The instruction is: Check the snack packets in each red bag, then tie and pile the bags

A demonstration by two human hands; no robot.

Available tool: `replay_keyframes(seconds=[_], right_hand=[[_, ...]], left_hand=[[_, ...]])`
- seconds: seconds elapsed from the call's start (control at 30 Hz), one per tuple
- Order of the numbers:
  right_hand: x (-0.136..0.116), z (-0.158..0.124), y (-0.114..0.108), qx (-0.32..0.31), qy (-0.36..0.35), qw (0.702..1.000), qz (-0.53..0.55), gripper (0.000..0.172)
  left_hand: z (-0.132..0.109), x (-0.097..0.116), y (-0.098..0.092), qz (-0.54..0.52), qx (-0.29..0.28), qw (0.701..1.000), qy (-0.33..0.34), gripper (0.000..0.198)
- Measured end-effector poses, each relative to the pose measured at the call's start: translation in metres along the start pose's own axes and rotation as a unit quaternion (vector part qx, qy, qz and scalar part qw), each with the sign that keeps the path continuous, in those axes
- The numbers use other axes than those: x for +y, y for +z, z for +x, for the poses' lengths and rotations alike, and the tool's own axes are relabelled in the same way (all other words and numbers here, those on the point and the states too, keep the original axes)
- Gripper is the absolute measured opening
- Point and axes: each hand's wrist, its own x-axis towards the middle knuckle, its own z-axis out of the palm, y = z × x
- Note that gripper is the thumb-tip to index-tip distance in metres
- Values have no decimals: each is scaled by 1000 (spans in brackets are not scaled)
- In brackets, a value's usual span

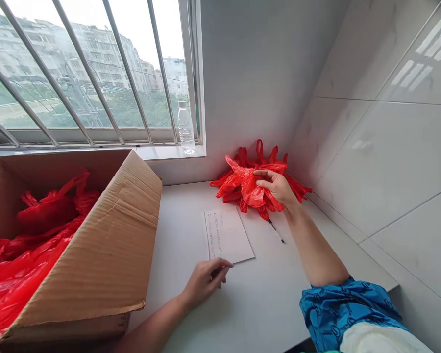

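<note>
My right hand [277, 189] reaches to the far corner of the white counter [250, 299] and grips a crumpled red plastic bag [248, 186] on top of a pile of red bags [297, 186]. My left hand [206, 279] rests on the counter at the near corner of a printed sheet of paper [228, 235], fingers curled and touching its edge. A thin black pen [277, 231] lies on the counter just right of the sheet, near my right wrist.
A large open cardboard box [106, 255] full of red plastic bags [18, 260] fills the left side. A clear water bottle [185, 128] stands on the sill of the barred window [95, 73]. A tiled wall [389, 147] borders the right.
</note>
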Motion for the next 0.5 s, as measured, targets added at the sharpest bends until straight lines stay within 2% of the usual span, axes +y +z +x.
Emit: replay_keyframes(seconds=[0.07,0.17,0.23,0.3,0.4,0.5], right_hand=[[3,-18,3,-39,17,999,11,31],[20,-41,9,-89,51,995,1,24],[37,-57,12,-127,50,989,-61,22],[53,-74,12,-142,14,978,-151,21],[67,-99,13,-81,-69,963,-246,20],[70,-117,16,-5,-156,946,-286,20]], left_hand=[[4,3,-5,-60,50,996,-44,26],[13,0,-18,-127,169,973,-93,29],[17,-6,-28,-142,243,953,-113,31],[18,-13,-38,-129,288,940,-127,34],[18,-19,-47,-81,318,934,-140,39],[24,-13,-48,-3,308,943,-129,33]])
